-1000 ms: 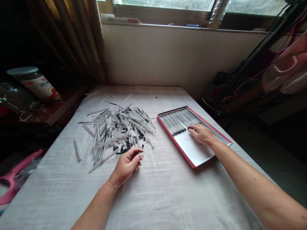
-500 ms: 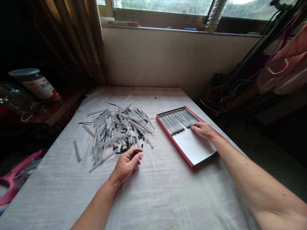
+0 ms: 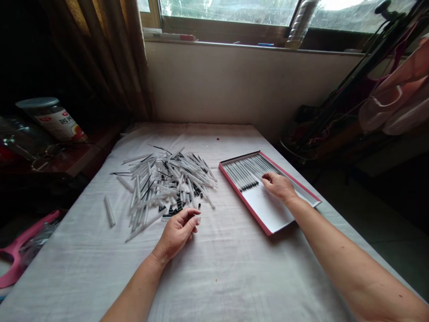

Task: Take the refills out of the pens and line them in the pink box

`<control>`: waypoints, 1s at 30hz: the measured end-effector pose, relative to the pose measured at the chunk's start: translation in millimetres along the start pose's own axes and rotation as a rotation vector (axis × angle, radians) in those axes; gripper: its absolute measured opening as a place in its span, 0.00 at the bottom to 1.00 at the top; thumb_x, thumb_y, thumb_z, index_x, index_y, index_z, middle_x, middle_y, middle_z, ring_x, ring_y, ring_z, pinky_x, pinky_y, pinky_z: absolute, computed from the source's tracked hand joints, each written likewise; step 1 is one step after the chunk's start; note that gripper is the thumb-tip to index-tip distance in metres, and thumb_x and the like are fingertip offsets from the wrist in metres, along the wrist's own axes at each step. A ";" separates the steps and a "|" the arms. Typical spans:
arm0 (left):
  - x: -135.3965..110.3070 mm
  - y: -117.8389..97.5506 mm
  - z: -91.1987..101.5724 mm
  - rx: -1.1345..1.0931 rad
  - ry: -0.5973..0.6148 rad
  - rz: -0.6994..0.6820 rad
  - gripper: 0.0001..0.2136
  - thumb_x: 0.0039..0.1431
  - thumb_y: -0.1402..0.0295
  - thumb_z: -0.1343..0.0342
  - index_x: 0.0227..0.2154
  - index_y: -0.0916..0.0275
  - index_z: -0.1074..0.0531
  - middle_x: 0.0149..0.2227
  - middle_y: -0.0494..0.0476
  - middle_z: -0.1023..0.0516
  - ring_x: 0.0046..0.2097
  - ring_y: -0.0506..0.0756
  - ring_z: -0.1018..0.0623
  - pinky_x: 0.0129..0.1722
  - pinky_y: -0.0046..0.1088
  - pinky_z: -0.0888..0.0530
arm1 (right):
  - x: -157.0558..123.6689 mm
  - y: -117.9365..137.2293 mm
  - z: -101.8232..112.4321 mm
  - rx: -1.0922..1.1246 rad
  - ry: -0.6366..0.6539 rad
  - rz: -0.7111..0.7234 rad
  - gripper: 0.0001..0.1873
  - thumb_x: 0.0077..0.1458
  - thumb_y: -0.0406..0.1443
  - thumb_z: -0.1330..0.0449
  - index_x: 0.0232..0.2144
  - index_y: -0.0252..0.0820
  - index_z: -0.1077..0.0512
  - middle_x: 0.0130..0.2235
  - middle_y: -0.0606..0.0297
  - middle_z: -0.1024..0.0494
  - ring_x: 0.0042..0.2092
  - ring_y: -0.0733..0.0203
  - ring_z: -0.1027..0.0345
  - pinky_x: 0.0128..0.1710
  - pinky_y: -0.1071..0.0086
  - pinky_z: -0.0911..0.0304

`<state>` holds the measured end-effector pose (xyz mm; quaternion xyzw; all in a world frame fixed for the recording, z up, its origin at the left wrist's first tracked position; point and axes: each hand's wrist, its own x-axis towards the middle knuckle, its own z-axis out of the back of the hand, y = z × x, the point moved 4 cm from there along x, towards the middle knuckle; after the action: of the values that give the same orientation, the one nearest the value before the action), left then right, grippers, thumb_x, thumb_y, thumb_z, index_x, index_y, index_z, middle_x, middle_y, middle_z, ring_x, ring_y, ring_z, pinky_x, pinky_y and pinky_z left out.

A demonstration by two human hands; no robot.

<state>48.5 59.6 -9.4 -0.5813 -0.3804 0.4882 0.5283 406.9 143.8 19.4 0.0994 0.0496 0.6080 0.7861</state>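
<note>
My left hand (image 3: 181, 230) is just above the cloth at the near edge of a pen-part pile (image 3: 170, 179). Its thumb and forefinger pinch a small clear plastic piece (image 3: 199, 218). Clear barrels, thin dark refills and small black plugs (image 3: 179, 204) make up the pile. To the right, a shallow red-edged box lid (image 3: 248, 210) holds a row of pens (image 3: 243, 172) with black ends towards me. Over the lid, beside the right end of that row, is my right hand (image 3: 279, 185). Its fingers are curled together and hide whatever may be between them.
A white cloth (image 3: 208, 273) covers the table. One loose barrel (image 3: 109, 211) lies left of the pile. A lidded jar (image 3: 55, 118) and glasses (image 3: 45, 158) stand on the dark side surface. A pink handle (image 3: 20, 250) is at the lower left; a wall rises behind.
My right hand has drawn back slightly, left and towards me, from the black pen ends in the lid. My left hand keeps its pinch in nearly the same place.
</note>
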 end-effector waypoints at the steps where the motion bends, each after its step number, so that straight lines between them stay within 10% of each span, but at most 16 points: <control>1: 0.3 0.4 0.1 0.000 0.001 -0.002 0.19 0.51 0.55 0.41 0.40 0.64 0.28 0.28 0.52 0.27 0.26 0.48 0.28 0.19 0.19 0.33 | -0.1 0.1 1.0 -0.026 -0.002 -0.043 0.17 0.56 0.40 0.47 0.44 0.43 0.25 0.42 0.59 0.19 0.43 0.51 0.27 0.37 0.66 0.39; 20: 0.7 2.4 -0.1 0.017 0.007 -0.014 0.17 0.52 0.57 0.41 0.39 0.64 0.28 0.28 0.51 0.28 0.26 0.48 0.28 0.19 0.19 0.33 | -5.8 9.6 0.9 -0.028 -0.014 -0.112 0.19 0.55 0.39 0.45 0.48 0.41 0.27 0.42 0.59 0.19 0.43 0.50 0.27 0.37 0.65 0.39; 30: -2.5 -6.7 10.0 -0.001 -0.080 -0.109 0.21 0.52 0.47 0.44 0.26 0.64 0.29 0.18 0.48 0.32 0.19 0.46 0.33 0.15 0.18 0.39 | -30.5 58.3 17.5 0.255 -0.159 0.134 0.12 0.54 0.39 0.44 0.37 0.44 0.23 0.37 0.62 0.19 0.34 0.58 0.27 0.37 0.67 0.36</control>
<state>38.7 60.6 -2.0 -0.5401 -0.4324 0.4815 0.5381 347.5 126.7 47.8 0.2493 0.0571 0.6380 0.7263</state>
